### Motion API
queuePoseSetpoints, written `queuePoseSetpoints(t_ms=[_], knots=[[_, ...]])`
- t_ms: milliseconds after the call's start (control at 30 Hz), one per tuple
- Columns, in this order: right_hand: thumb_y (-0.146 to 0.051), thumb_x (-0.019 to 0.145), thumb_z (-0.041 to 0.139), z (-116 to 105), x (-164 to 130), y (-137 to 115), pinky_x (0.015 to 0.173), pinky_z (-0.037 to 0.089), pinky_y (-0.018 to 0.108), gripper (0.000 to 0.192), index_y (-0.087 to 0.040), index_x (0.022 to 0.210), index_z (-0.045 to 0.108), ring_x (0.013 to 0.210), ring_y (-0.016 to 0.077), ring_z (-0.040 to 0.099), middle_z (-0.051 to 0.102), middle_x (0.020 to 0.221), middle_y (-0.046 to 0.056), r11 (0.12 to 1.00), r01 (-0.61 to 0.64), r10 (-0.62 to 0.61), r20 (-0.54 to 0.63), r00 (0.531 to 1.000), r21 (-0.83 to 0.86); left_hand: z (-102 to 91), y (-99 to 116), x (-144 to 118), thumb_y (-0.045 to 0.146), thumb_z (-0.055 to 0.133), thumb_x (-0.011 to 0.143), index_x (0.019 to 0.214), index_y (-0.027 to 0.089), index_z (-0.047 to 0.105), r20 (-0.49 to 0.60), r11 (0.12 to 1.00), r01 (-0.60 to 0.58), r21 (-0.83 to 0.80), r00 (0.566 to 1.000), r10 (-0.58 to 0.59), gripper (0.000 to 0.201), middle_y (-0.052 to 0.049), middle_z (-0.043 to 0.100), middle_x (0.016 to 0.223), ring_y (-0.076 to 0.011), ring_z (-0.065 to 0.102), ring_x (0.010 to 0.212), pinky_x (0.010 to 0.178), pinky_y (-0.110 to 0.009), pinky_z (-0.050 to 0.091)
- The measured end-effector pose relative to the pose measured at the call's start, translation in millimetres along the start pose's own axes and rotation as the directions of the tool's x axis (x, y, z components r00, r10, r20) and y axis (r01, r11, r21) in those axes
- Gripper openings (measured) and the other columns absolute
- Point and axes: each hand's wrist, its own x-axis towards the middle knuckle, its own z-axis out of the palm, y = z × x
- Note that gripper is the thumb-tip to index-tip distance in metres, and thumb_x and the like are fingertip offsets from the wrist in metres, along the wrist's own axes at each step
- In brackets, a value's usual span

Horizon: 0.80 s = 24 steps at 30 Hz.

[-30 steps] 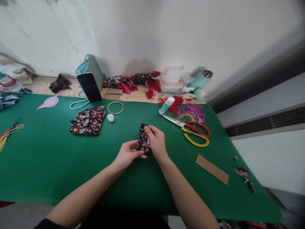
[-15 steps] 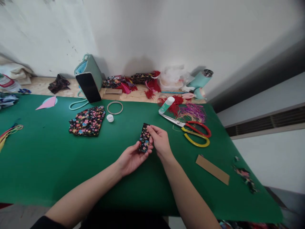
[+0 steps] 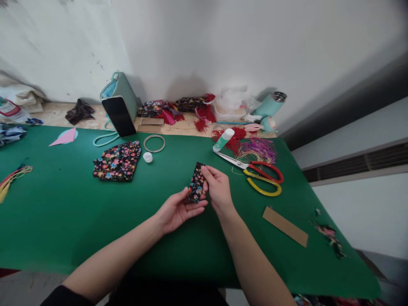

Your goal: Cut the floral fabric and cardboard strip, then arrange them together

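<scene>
Between my hands, above the green table, is a small rectangular piece covered in black floral fabric (image 3: 195,185), tilted slightly to the right. My left hand (image 3: 178,209) supports its lower left edge, thumb against the side and fingers extended beneath. My right hand (image 3: 218,185) pinches its upper right edge between thumb and fingers. Whatever lies inside the fabric is hidden. Left of my hands lies a larger floral cloth (image 3: 117,162), near a white cap (image 3: 147,157) and a ring (image 3: 154,143). To the right, a glue stick (image 3: 224,140) rests by the scissors (image 3: 251,166).
A cardboard strip (image 3: 285,226) and fabric scraps (image 3: 330,239) lie at the right of the green table (image 3: 79,225). A phone (image 3: 119,117) leans on a teal pouch (image 3: 127,91). Red tassels (image 3: 204,118), purple threads (image 3: 258,149) and a teal bottle (image 3: 269,105) are at the back.
The floral piece has shifted slightly up and to the right with both hands. My left fingers have straightened out below it.
</scene>
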Motion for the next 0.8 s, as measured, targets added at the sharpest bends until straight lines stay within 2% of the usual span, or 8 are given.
queuePoseSetpoints(t_ms=[67, 167, 233, 300, 367, 467, 600, 800], knots=[[-0.049, 0.066, 0.074, -0.3, 0.5, -0.4, 0.031, 0.026, 0.017, 0.034, -0.018, 0.064, 0.059, 0.027, 0.0050, 0.031, 0.042, 0.030, -0.011, 1.000, 0.026, -0.026, -0.013, 1.000, -0.015, 1.5, -0.7, -1.0, 0.019, 0.069, 0.079, 0.102, 0.006, 0.066, 0.024, 0.998, -0.034, 0.047, 0.999, 0.033, 0.026, -0.014, 0.073, 0.098, -0.0242, 0.070, 0.093, 0.089, -0.034, 0.052], [-0.050, 0.065, 0.074, -1.5, 2.2, -2.2, 0.031, 0.024, 0.018, 0.035, -0.018, 0.067, 0.062, 0.027, 0.0050, 0.030, 0.041, 0.031, -0.011, 0.999, 0.038, -0.039, -0.035, 0.999, -0.007, 5.1, -1.4, -4.1, 0.003, 0.079, 0.060, 0.107, 0.010, 0.064, 0.062, 0.988, -0.083, 0.132, 0.995, 0.075, 0.050, -0.013, 0.072, 0.103, -0.0258, 0.068, 0.100, 0.092, -0.034, 0.051], [-0.051, 0.065, 0.073, -2.4, 3.2, -2.9, 0.030, 0.024, 0.018, 0.035, -0.018, 0.068, 0.062, 0.027, 0.0053, 0.030, 0.040, 0.031, -0.011, 0.998, 0.054, -0.054, -0.048, 0.997, -0.010, 7.2, -2.1, -5.3, 0.004, 0.083, 0.055, 0.105, 0.010, 0.064, 0.029, 0.970, -0.117, 0.213, 0.993, 0.114, 0.054, -0.013, 0.072, 0.102, -0.0269, 0.069, 0.098, 0.088, -0.035, 0.053], [-0.051, 0.066, 0.072, -3.0, 3.6, -2.3, 0.030, 0.024, 0.018, 0.035, -0.018, 0.068, 0.062, 0.026, 0.0056, 0.030, 0.040, 0.031, -0.011, 0.996, 0.082, -0.084, -0.060, 0.995, -0.034, 8.1, -2.7, -4.8, 0.015, 0.086, 0.055, 0.096, 0.009, 0.065, -0.050, 0.931, -0.169, 0.324, 0.979, 0.195, 0.046, -0.013, 0.073, 0.093, -0.0261, 0.071, 0.089, 0.078, -0.034, 0.056], [-0.051, 0.068, 0.071, -2.8, 3.3, -0.7, 0.030, 0.024, 0.018, 0.034, -0.018, 0.067, 0.061, 0.026, 0.0058, 0.030, 0.040, 0.033, -0.011, 0.991, 0.114, -0.118, -0.058, 0.991, -0.067, 7.8, -2.7, -3.1, 0.024, 0.087, 0.055, 0.087, 0.009, 0.064, -0.117, 0.871, -0.226, 0.437, 0.945, 0.304, 0.042, -0.009, 0.072, 0.082, -0.0229, 0.072, 0.077, 0.065, -0.029, 0.057], [-0.049, 0.071, 0.070, -1.4, 1.6, 2.2, 0.030, 0.023, 0.018, 0.033, -0.019, 0.065, 0.058, 0.027, 0.0057, 0.032, 0.040, 0.035, -0.011, 0.981, 0.157, -0.161, -0.026, 0.987, -0.109, 6.3, -0.7, -0.8, 0.031, 0.087, 0.053, 0.078, 0.012, 0.060, -0.134, 0.787, -0.270, 0.555, 0.905, 0.404, 0.042, -0.002, 0.068, 0.068, -0.0179, 0.069, 0.062, 0.052, -0.023, 0.053], [-0.047, 0.074, 0.068, 0.1, -0.7, 3.6, 0.030, 0.024, 0.019, 0.030, -0.019, 0.066, 0.059, 0.027, 0.0063, 0.033, 0.040, 0.034, -0.011, 0.972, 0.181, -0.182, 0.007, 0.983, -0.147, 5.0, 3.7, -1.1, 0.045, 0.080, 0.061, 0.071, 0.013, 0.058, -0.100, 0.713, -0.277, 0.644, 0.894, 0.437, 0.040, -0.001, 0.064, 0.056, -0.0155, 0.066, 0.053, 0.049, -0.022, 0.052], [-0.045, 0.074, 0.068, -2.0, 0.3, -0.1, 0.030, 0.025, 0.018, 0.029, -0.018, 0.067, 0.060, 0.026, 0.0062, 0.032, 0.040, 0.032, -0.011, 0.979, 0.168, -0.171, -0.022, 0.985, -0.112, 5.0, 7.2, -3.3, 0.054, 0.070, 0.068, 0.072, 0.013, 0.059, -0.083, 0.676, -0.271, 0.685, 0.893, 0.442, 0.043, -0.003, 0.065, 0.059, -0.0167, 0.067, 0.052, 0.048, -0.024, 0.053]])
